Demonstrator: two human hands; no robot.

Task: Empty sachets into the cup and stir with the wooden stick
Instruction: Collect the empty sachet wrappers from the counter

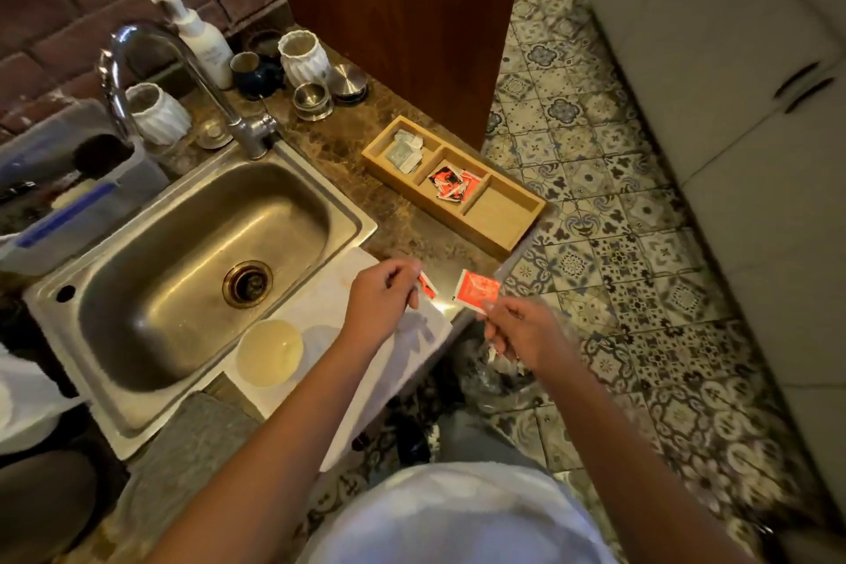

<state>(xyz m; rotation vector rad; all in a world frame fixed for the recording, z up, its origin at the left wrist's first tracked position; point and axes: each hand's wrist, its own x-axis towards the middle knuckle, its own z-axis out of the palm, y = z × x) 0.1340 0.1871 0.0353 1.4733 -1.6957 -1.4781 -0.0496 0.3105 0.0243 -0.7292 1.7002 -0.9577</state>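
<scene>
My right hand [519, 327] pinches a red sachet [478, 291] by its lower corner, over the counter's front edge. My left hand [382, 298] holds a small torn red strip [428, 284] just left of the sachet. A pale paper cup [269, 352] stands on a white cloth [338, 316] near the sink, to the left of and below my left hand. A wooden three-part tray [501, 215] sits further back with white sachets [405, 151] in its far compartment and red sachets [453, 183] in the middle one. No wooden stick is visible.
A steel sink [192, 252] with a tap [151, 46] fills the left. Behind it stand a soap pump bottle [201, 37], white ribbed pots [302, 55], small metal cups and a dark mug. The counter ends at the right over a patterned tile floor [618, 243].
</scene>
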